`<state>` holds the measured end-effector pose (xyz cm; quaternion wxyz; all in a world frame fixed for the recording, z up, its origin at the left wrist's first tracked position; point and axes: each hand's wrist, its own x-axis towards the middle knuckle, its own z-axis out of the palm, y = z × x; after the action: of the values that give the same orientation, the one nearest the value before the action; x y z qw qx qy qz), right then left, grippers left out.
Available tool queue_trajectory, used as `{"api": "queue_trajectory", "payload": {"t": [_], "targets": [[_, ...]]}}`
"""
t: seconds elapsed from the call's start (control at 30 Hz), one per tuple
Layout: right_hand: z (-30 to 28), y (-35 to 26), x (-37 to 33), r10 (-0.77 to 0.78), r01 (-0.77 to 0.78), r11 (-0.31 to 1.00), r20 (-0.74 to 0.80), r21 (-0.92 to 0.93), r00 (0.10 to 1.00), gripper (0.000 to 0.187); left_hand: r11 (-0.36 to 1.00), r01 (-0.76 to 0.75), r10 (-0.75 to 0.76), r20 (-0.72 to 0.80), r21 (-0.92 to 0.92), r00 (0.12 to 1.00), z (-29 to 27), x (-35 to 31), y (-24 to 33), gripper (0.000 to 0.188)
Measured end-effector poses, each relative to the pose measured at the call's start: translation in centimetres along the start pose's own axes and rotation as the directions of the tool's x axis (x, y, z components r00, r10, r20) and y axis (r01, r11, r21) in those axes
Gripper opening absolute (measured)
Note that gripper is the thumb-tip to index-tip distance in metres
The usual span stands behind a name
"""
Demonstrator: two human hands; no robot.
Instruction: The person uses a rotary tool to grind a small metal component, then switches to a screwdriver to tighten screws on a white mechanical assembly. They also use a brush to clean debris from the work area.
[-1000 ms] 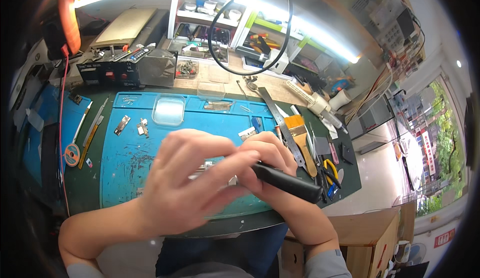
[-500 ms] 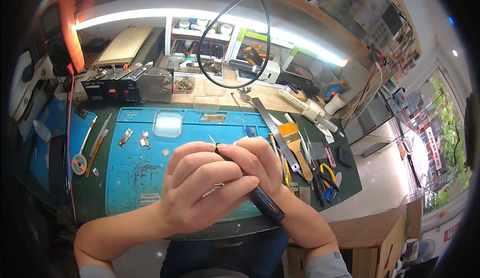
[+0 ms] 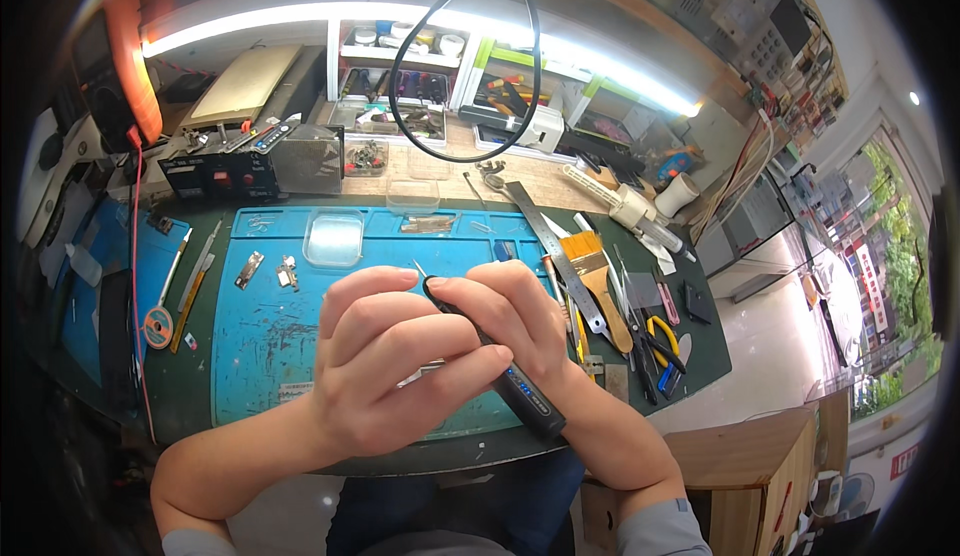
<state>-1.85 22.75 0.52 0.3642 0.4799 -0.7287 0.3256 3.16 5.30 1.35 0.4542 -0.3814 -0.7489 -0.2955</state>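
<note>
My right hand (image 3: 515,318) is closed around a black pen-shaped electric tool (image 3: 528,402), which has small blue marks on its body and a thin metal tip pointing away from me. Close against it, my left hand (image 3: 385,361) has its fingers curled in, its upper fingertips beside the tool's front end and a lower finger reaching the tool's body. A sliver of shiny metal shows between the left fingers; what it belongs to is hidden. Both hands are raised over a blue work mat (image 3: 262,341). Small metal parts (image 3: 288,272) lie on the mat.
A clear lidless box (image 3: 333,239) sits at the mat's back. To the right lie a steel ruler (image 3: 565,271), a brush (image 3: 598,291) and yellow-handled pliers (image 3: 662,344). A black cable loop (image 3: 397,86) hangs ahead. Cutters (image 3: 190,301) and tape (image 3: 158,327) lie left.
The view has shifted slightly. Both hands keep nearly the same grip, a little further up and left in view. A small square piece on the mat is now hidden behind my left hand.
</note>
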Motion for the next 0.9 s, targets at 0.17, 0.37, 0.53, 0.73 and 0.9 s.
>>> {"api": "queue_trajectory", "payload": {"t": [0.17, 0.37, 0.53, 0.73, 0.9], "targets": [[-0.2, 0.1, 0.1, 0.0, 0.0, 1.0, 0.0, -0.027, 1.0, 0.038, 1.0, 0.027, -0.027, 0.008, -0.013, 1.0, 0.3, -0.1, 0.0, 0.039], [-0.8, 0.3, 0.2, 0.251, -0.229, 0.939, -0.053, 0.256, 0.967, 0.011, 0.974, 0.201, -0.195, 0.06, -0.108, 0.979, -0.7, 0.6, -1.6, 0.051], [-0.7, 0.0, 0.4, 0.392, -0.382, 0.893, 0.006, 0.238, 0.92, 0.018, 0.702, 0.56, -0.477, 0.294, -0.44, 0.828, -0.1, -1.6, -2.7, 0.059], [0.6, -0.4, -0.1, 0.381, -0.372, 0.897, 0.008, 0.237, 0.924, 0.023, 0.711, 0.533, -0.396, 0.365, -0.459, 0.842, 0.0, -2.7, -2.8, 0.07], [1.3, -0.1, -0.5, 0.302, -0.296, 0.929, 0.01, 0.222, 0.953, 0.021, 0.726, 0.548, -0.419, 0.364, -0.416, 0.832, 0.1, -3.0, -2.8, 0.065]]}}
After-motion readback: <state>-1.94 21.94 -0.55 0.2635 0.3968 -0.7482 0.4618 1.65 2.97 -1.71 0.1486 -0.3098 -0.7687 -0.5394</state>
